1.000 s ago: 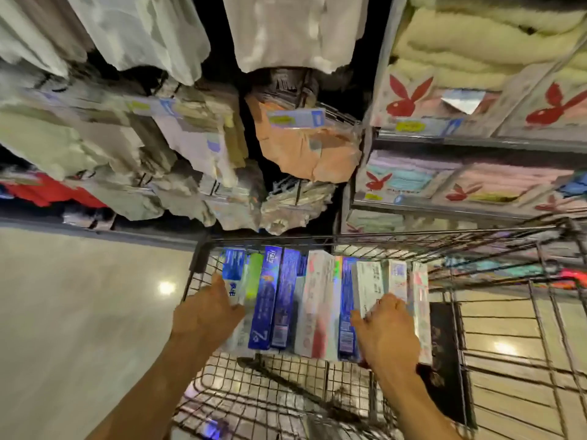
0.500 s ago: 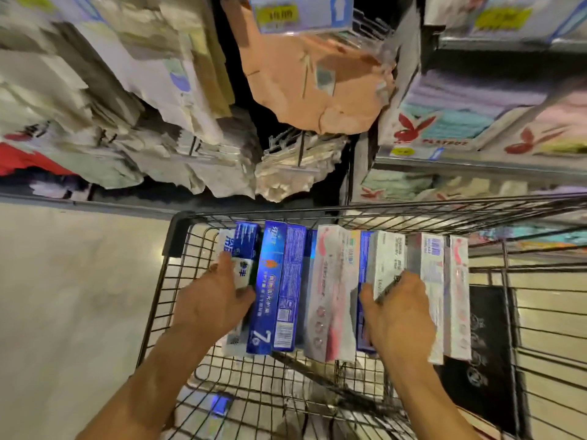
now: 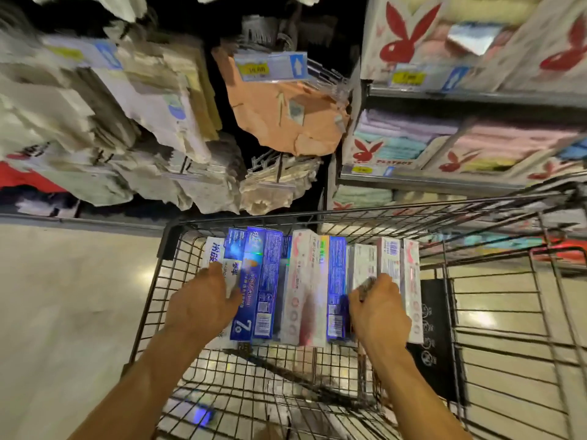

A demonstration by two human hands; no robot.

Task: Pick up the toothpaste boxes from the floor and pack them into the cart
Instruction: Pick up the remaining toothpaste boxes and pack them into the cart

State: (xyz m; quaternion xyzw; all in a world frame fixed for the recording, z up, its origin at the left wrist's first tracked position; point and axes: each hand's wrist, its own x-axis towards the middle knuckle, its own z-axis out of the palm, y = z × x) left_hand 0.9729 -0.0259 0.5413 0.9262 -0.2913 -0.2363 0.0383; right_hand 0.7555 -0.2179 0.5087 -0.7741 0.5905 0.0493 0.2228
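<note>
A row of several toothpaste boxes point(image 3: 305, 281), blue, white and pink, stands side by side on edge against the far end of the wire cart point(image 3: 241, 219). My left hand point(image 3: 203, 306) grips the white and blue boxes at the row's left end, thumb lying over a blue box. At the right end, my right hand point(image 3: 379, 312) has its fingers curled over the white boxes, with two white and pink boxes point(image 3: 411, 281) just beyond it. The undersides of the boxes are hidden.
A black printed flap point(image 3: 435, 328) hangs inside the cart to the right of the row. Beyond the cart are hooks of packaged cloths point(image 3: 143, 122) and shelves of boxed towels point(image 3: 413, 144). Shiny beige floor point(image 3: 63, 312) lies to the left.
Both hands have lowered the row of boxes further into the cart's far end and keep hold of it. The view has shifted closer to the cart.
</note>
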